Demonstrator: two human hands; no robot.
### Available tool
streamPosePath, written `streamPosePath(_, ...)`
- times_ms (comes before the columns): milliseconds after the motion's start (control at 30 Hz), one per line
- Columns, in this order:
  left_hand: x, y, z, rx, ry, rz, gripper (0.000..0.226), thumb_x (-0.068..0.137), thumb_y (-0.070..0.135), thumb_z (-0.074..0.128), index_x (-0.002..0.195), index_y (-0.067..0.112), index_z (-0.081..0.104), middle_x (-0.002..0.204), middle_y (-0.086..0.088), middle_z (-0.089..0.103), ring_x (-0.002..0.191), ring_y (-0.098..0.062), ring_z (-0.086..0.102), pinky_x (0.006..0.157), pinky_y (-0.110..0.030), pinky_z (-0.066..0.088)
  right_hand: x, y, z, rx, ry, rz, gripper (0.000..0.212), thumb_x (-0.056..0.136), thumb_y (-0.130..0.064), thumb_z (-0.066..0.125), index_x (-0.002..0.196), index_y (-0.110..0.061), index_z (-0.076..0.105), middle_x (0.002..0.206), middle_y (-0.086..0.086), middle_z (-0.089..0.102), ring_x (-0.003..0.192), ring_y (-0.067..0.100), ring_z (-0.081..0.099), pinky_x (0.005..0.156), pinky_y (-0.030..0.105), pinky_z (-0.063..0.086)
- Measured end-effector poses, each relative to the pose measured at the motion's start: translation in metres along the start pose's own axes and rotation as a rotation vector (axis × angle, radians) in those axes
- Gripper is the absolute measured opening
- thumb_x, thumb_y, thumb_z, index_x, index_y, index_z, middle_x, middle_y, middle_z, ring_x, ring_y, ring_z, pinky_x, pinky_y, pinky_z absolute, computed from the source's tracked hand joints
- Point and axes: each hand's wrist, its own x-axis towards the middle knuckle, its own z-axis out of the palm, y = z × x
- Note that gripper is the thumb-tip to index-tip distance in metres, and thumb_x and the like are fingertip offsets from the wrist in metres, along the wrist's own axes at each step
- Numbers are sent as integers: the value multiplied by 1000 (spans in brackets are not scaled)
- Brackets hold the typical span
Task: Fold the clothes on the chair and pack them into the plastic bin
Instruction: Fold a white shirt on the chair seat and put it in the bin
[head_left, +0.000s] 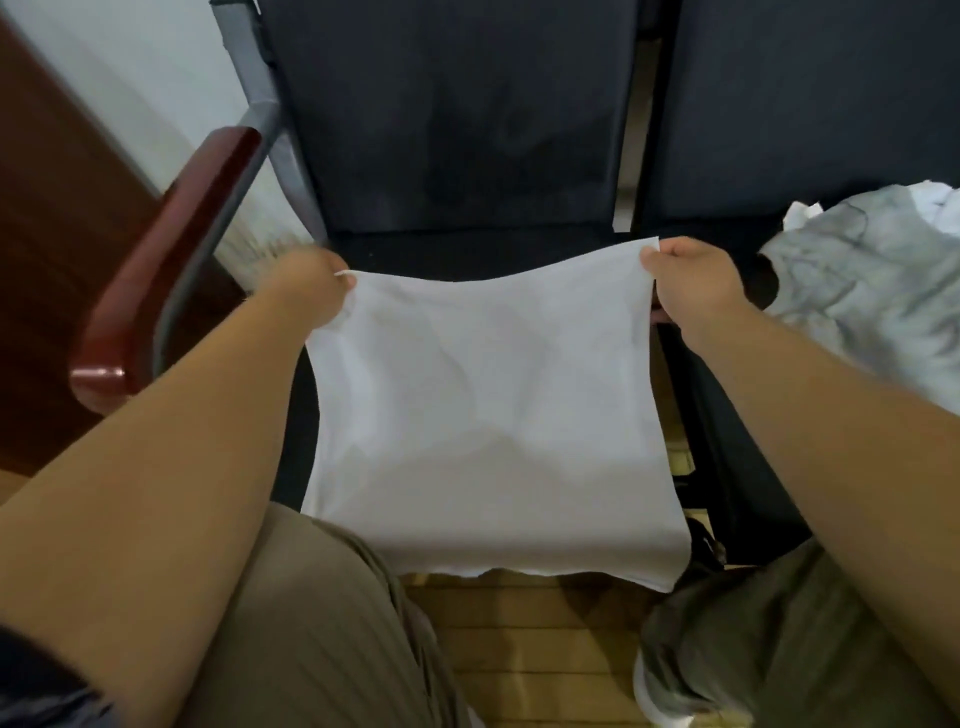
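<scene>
Pale wall (130, 78) at upper left meets a dark-brown wood panel (47, 234) along the left edge. Light wood-plank floor (519, 649) shows at btm center, btwn the legs of a person in khaki shorts (322, 623); dark fabric (36, 686) at btm-left corner.

Bare forearms (182, 441), a dark grey fabric sleeve (36, 680) at the left arm, and loose, creased khaki fabric shorts (322, 623).

Dark chair (457, 104) on wooden floor (519, 649), pale wall (130, 67) at left.
</scene>
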Motion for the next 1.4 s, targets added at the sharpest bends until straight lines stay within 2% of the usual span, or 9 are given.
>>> streamPosePath(100,5,6,9,72,-77,23,32,109,15,48,135,6,64,132,-16,61,121,-33,62,101,-42,54,8,12,7,-128,-6,31,12,106,-39,58,112,-34,67,104,-2,68,96,21,69,93,42,61)
streamPosePath(200,14,8,16,68,-110,-80,35,106,4,48,138,9,62,130,-18,62,118,-37,61,101,-45,54,14,28,9,-253,-33,-10,26,105,-35,54,119,-21,71,110,9,72,103,31,71,98,47,59)
streamPosePath(333,13,9,19,130,-104,-127,34,102,6,52,136,2,55,120,-21,59,108,-36,59,89,-45,52,3,30,11,-461,-38,-118,35,106,-25,52,139,-17,63,126,6,66,107,25,65,83,34,50)
streamPosePath(433,2,17,12,175,-154,-93,47,103,16,54,147,4,44,142,-23,49,126,-42,52,99,-49,48,-13,30,19,-492,-137,-215,41,105,-27,56,145,-20,59,143,5,55,114,20,59,87,30,45)
streamPosePath(533,-17,23,8,231,-228,-71,61,106,31,54,159,8,32,160,-22,35,144,-45,40,113,-54,43,-34,34,27,-639,-315,-364,53,105,-39,58,155,-24,50,158,-1,43,138,21,49,103,32,45)
streamPosePath(633,-39,21,18,161,-430,2,84,104,65,47,168,18,18,172,-14,21,155,-39,30,124,-53,31,-51,41,34,-846,-436,-462,67,104,-55,52,164,-31,35,173,-3,23,158,24,21,127,41,26)
streamPosePath(733,-55,13,38,169,-614,49,100,94,86,35,170,30,3,177,-6,-1,161,-36,16,129,-54,19,-58,46,38,-975,-495,-436,75,103,-69,40,168,-36,20,177,-5,5,163,24,1,131,45,13)
streamPosePath(1000,-52,0,74,121,-486,61,94,96,84,27,165,38,-18,173,-3,-28,161,-40,-15,129,-60,9,-45,46,48,-1060,-499,-409,78,100,-77,32,168,-44,9,177,-9,-7,163,26,-9,131,49,7)
streamPosePath(1400,20,-10,68,158,-381,69,89,97,84,19,167,39,-13,175,-4,-21,162,-39,-10,128,-60,10,10,21,88,-1053,-444,-421,80,97,-81,33,167,-47,12,177,-11,-4,163,25,-7,131,47,5)
